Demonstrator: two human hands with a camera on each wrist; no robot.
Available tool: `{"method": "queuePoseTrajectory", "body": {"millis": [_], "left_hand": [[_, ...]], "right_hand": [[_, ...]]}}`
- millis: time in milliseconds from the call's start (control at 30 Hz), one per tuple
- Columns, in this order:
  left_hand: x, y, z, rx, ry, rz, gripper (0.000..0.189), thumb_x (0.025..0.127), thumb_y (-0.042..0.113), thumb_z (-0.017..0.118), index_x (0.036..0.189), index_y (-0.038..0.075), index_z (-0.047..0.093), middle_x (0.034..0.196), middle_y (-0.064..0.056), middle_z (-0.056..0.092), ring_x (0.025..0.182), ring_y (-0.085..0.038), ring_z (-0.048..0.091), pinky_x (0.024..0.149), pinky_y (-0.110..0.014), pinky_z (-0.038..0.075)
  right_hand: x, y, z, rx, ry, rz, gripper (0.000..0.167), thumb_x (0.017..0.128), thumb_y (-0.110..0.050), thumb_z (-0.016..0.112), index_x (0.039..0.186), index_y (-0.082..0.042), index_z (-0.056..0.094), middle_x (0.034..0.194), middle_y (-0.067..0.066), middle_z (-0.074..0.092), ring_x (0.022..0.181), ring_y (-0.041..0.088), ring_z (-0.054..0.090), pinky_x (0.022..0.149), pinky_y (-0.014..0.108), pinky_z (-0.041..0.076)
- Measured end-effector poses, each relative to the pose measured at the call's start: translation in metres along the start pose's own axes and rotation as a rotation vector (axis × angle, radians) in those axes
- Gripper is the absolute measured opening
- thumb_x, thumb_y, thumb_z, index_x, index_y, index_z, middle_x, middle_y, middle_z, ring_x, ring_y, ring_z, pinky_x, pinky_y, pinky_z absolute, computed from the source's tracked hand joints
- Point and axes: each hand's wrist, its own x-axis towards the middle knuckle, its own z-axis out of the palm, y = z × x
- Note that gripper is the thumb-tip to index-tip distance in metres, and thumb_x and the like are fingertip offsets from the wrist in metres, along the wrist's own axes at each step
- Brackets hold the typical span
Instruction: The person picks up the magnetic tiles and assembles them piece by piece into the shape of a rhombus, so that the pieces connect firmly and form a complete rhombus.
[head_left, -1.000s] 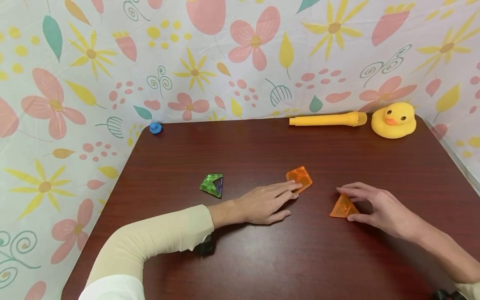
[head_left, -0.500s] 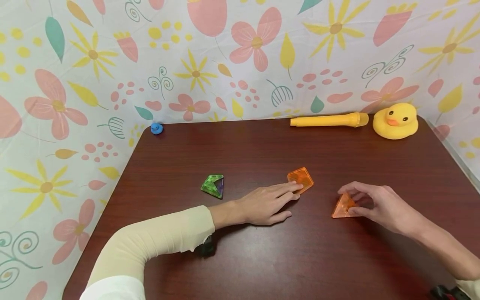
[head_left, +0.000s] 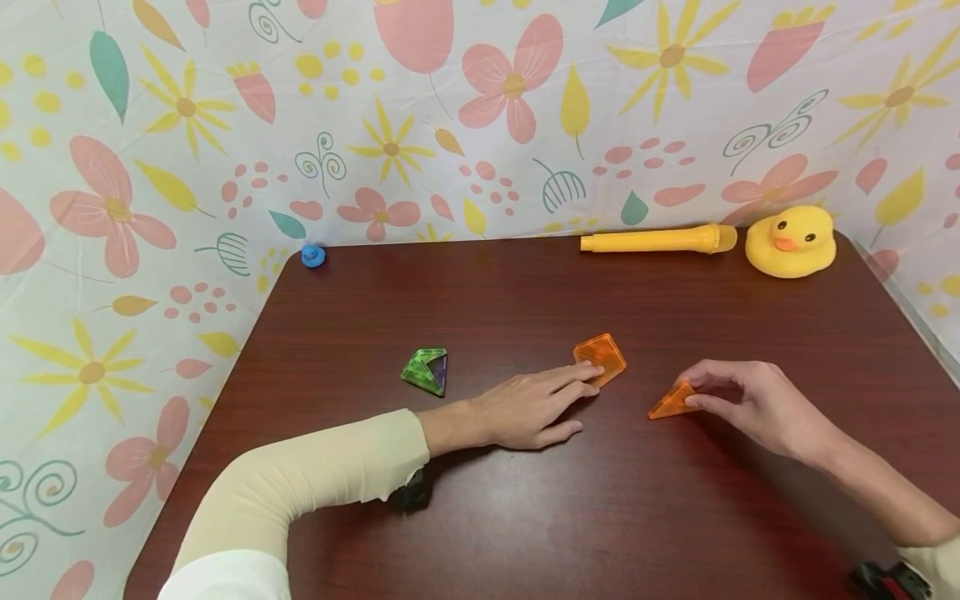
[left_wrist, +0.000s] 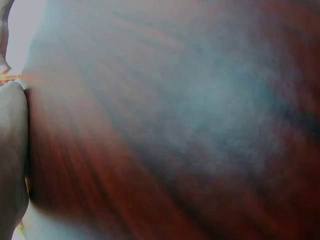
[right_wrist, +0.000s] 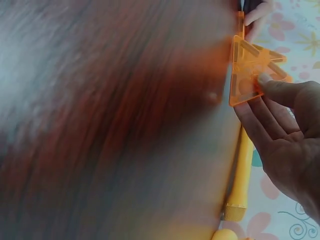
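My left hand (head_left: 528, 408) lies palm down on the table, its fingertips resting on the near edge of an orange translucent magnetic tile piece (head_left: 604, 354) that lies flat. To the right, my right hand (head_left: 757, 408) pinches an orange triangular magnetic tile (head_left: 670, 402) between thumb and fingers, tilted so it looks thin from above. The right wrist view shows the thumb pressed on the triangular tile (right_wrist: 243, 82), with the fingers behind it. Only the side of the left hand (left_wrist: 12, 160) appears in the left wrist view.
A green and purple tile piece (head_left: 425, 372) lies left of the left hand. Along the back edge of the brown table (head_left: 480, 292) are a small blue duck (head_left: 312, 256), a yellow toy microphone (head_left: 658, 240) and a yellow rubber duck (head_left: 791, 243). A flowered cloth (head_left: 465, 125) hangs behind.
The right hand has lifted and turned the triangular tile, which was showing its broad face and now tilts nearly edge-on, slightly farther left. The left hand stays in place.
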Motion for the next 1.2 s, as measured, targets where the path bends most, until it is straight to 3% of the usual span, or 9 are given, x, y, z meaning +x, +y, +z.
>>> {"method": "queuePoseTrajectory", "body": {"millis": [333, 767, 1200], "left_hand": [[-0.002, 0.000, -0.002, -0.042, -0.008, -0.012, 0.058, 0.111, 0.044, 0.049, 0.158, 0.011, 0.042, 0.175, -0.004, 0.024, 0.159, -0.013, 0.023, 0.123, -0.025, 0.025], [-0.001, -0.003, 0.001, -0.060, -0.002, -0.008, 0.051, 0.110, 0.038, 0.052, 0.153, 0.011, 0.048, 0.174, -0.005, 0.025, 0.159, -0.013, 0.024, 0.123, -0.026, 0.028], [-0.001, -0.004, -0.001, -0.070, 0.011, -0.008, 0.047, 0.109, 0.037, 0.055, 0.147, 0.010, 0.050, 0.173, -0.003, 0.029, 0.157, -0.012, 0.028, 0.122, -0.024, 0.029]], "right_hand": [[0.013, -0.010, 0.012, 0.139, 0.037, 0.024, 0.046, 0.079, 0.013, 0.086, 0.107, -0.023, 0.081, 0.101, -0.010, 0.077, 0.093, 0.005, 0.069, 0.085, 0.011, 0.050], [0.030, -0.017, 0.026, 0.222, 0.092, 0.077, 0.039, 0.080, 0.008, 0.088, 0.101, -0.024, 0.081, 0.096, -0.007, 0.079, 0.088, 0.007, 0.072, 0.076, 0.016, 0.056], [0.044, -0.021, 0.036, 0.192, 0.163, -0.066, 0.042, 0.072, 0.013, 0.091, 0.099, -0.019, 0.084, 0.096, -0.009, 0.076, 0.090, 0.009, 0.070, 0.079, 0.016, 0.055]]}}
